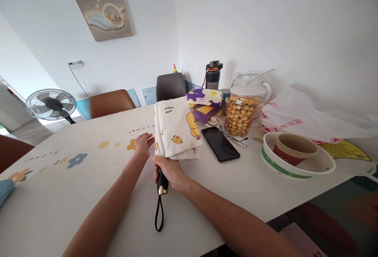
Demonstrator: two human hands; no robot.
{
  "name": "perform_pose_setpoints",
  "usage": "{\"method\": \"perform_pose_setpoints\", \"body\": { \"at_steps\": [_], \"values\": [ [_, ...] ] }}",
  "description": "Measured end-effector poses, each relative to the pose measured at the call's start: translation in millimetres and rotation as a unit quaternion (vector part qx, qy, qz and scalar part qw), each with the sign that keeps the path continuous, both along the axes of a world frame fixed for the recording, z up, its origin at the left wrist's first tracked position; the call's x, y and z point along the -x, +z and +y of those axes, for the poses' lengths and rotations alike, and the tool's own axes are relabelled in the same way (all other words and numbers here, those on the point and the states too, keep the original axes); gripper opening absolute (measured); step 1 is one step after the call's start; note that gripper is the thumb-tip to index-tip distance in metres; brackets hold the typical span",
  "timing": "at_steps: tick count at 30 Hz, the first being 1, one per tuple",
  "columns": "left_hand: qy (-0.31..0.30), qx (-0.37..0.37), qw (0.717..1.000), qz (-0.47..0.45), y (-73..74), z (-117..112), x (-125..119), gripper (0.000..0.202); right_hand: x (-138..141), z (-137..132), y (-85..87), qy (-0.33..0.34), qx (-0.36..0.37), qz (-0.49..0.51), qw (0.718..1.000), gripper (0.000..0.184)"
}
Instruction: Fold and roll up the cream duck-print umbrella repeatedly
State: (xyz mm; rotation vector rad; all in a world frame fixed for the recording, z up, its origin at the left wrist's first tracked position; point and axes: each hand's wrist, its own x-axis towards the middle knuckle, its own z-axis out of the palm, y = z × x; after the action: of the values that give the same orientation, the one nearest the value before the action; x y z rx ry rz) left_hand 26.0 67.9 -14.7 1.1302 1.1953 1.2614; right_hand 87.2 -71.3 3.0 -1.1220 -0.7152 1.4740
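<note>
Folded umbrella [176, 131] held over the white table [73, 194], near centre.

The black handle [162, 181] is clamped in the right hand [171, 172]; the left hand [143, 145] is held open, just left of the canopy, beside a phone [220, 143].

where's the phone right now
In the head view the phone lies flat on the table, right of centre, just right of the folded umbrella and in front of the snack jar.
</note>
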Motion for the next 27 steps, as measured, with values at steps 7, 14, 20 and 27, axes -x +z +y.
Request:
{"method": "perform_pose_setpoints", "body": {
  "at_steps": [7, 14, 20, 27],
  "values": [
    [-0.077, -0.185, 0.967, 0.155, 33.6, -47.0, -20.3, 0.021, 0.2, 10.8, -12.3, -0.040, 0.145, 0.123, 0.981, 0.011],
    [-0.327, -0.357, 0.759, 0.436, 34.8, -74.9, -29.4, 0.050, -1.4, 11.0, -14.8, -0.005, 0.100, 0.147, 0.984, 0.017],
    [-0.306, -0.386, 0.676, 0.549, 37.3, -75.0, -27.3, 0.056, -1.1, 11.7, -16.4, 0.007, 0.097, 0.144, 0.985, 0.014],
    [-0.183, -0.453, 0.612, 0.622, 48.2, -91.1, -32.1, 0.050, -1.5, 7.9, -8.3, -0.007, 0.092, 0.161, 0.983, 0.019]
  ]
}}
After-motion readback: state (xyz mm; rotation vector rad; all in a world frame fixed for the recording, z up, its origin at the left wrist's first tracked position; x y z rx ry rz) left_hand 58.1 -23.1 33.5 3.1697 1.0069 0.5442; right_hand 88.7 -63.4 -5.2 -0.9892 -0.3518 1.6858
